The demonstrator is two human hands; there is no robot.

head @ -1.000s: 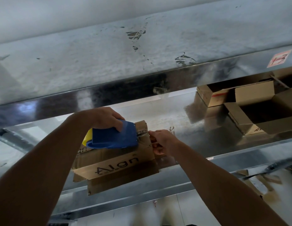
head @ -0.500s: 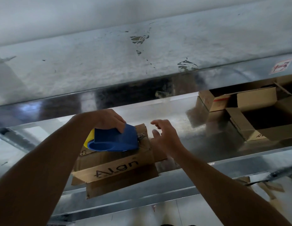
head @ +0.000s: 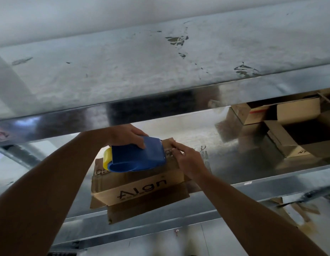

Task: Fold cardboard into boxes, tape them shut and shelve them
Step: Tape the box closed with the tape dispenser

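Left hand (head: 127,135) grips the blue tape dispenser (head: 138,156) atop the cardboard box (head: 142,187) (printed "Algn") on the metal shelf (head: 271,174) — right hand (head: 188,159) pinches the box's far corner.

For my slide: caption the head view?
Left hand holds a blue plastic tape dispenser on a brown cardboard box; right hand touches its corner.

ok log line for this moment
step: taping | left hand: grips tape dispenser on box | right hand: pinches box edge | box: on shelf

The brown printed cardboard box (head: 138,189) looks matt, the blue plastic tape dispenser (head: 138,156) smooth, the grey metal shelf (head: 160,106) glossy (scuffed on top).
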